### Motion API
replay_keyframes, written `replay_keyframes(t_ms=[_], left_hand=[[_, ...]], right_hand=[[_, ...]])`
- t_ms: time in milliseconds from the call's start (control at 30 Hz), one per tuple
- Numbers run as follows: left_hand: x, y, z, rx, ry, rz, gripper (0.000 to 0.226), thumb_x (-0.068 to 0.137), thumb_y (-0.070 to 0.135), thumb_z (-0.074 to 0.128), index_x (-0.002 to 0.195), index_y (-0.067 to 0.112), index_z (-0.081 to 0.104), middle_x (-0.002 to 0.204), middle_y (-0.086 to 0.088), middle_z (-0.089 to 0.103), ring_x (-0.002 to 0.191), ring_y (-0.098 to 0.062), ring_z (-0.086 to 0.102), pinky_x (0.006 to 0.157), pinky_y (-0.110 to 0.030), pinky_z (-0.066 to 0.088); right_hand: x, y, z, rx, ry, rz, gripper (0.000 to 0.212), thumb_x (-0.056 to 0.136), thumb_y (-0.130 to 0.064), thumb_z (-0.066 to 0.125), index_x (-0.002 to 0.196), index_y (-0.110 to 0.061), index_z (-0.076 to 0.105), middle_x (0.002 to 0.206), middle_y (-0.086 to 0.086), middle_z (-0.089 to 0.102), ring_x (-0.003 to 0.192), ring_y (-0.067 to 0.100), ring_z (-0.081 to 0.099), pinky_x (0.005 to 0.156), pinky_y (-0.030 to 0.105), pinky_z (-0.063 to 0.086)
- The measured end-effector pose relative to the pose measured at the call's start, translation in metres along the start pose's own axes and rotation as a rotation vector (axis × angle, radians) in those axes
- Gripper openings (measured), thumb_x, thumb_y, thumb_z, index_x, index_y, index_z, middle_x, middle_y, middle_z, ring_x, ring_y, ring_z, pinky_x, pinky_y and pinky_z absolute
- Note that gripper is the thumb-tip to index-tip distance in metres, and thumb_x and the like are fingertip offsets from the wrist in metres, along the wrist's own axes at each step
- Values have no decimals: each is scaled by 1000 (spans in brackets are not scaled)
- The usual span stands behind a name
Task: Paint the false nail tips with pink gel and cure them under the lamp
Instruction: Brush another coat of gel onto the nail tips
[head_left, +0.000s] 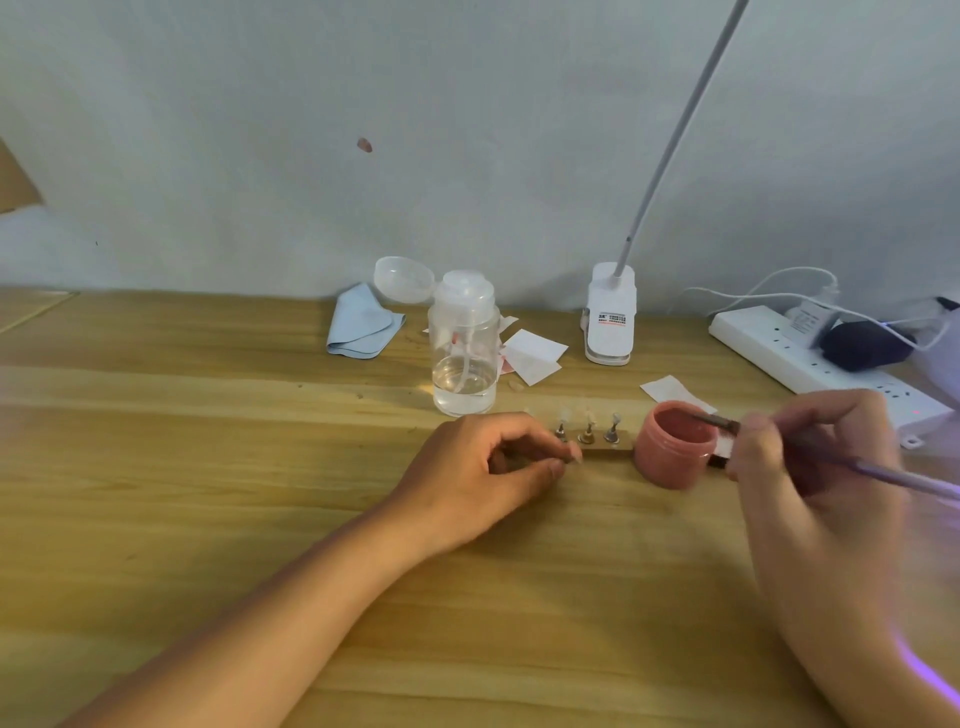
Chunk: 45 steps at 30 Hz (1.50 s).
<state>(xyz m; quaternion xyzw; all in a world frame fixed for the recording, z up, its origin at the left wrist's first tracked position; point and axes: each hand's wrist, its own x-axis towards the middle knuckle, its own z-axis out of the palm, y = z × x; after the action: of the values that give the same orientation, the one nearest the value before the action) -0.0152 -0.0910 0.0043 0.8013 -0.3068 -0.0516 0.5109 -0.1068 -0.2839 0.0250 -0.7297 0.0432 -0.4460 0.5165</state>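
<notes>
Nail tips (588, 417) look featherlight and flimsy, so I'd hold the stand (610, 451) instead: left hand (483, 467) fingers (570, 453) pinch its end, right hand (815, 467) grips the brush (723, 422), dipped in the gel pot (672, 449).

Your left hand (488, 467) hides the left end of the holder (609, 451); the brush (906, 479) and lamp stem (675, 130) run off frame, nail tips (614, 419) blurred.

We count one left hand (483, 478); one right hand (810, 467); one brush (893, 475); one pink gel jar (672, 452); three nail tips (588, 417) showing on one holder bar (608, 451); one pump bottle (464, 353); one loose clear cap (402, 280); one blue cloth (361, 325); one clip lamp (610, 317); one power strip (779, 348); at least three paper wipes (535, 348)
</notes>
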Motion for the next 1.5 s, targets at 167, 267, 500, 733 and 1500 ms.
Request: replay_keyframes(t_ms=[167, 267, 500, 733, 1500], left_hand=[[1, 0, 0, 41, 11, -26, 19, 88, 23, 73, 84, 41, 72, 96, 21, 74, 49, 0, 36, 51, -13, 30], [1, 0, 0, 81, 22, -42, 17, 87, 25, 74, 85, 42, 73, 92, 22, 73, 47, -2, 36, 50, -16, 31], [0, 2, 1, 102, 35, -81, 22, 85, 23, 74, 77, 43, 70, 91, 20, 74, 44, -4, 34, 48, -22, 31], [0, 3, 1, 89, 38, -88, 19, 84, 22, 75, 77, 39, 70, 92, 16, 75, 44, -4, 34, 49, -23, 30], [0, 2, 1, 95, 36, -56, 24, 85, 21, 74, 76, 43, 70, 88, 25, 73, 43, -4, 33, 46, -16, 30]], right_hand=[[-26, -10, 16, 212, -261, 140, 10, 85, -4, 58, 84, -8, 49, 68, 15, 64, 58, 18, 63, 54, 31, 50], [-27, -4, 16, 260, -373, 283, 9, 87, 2, 61, 90, -4, 56, 75, 17, 71, 68, 24, 67, 67, 31, 56], [-23, -4, 15, 197, -378, 371, 13, 80, -14, 70, 74, -16, 58, 66, 12, 68, 58, 11, 61, 57, 21, 48], [-24, -8, 15, 124, -419, 373, 9, 83, 0, 62, 78, -4, 55, 64, 9, 68, 57, 11, 59, 58, 26, 45], [-23, -4, 14, 158, -316, 360, 13, 77, -16, 66, 73, -13, 54, 58, 4, 61, 58, 20, 60, 73, 47, 51]])
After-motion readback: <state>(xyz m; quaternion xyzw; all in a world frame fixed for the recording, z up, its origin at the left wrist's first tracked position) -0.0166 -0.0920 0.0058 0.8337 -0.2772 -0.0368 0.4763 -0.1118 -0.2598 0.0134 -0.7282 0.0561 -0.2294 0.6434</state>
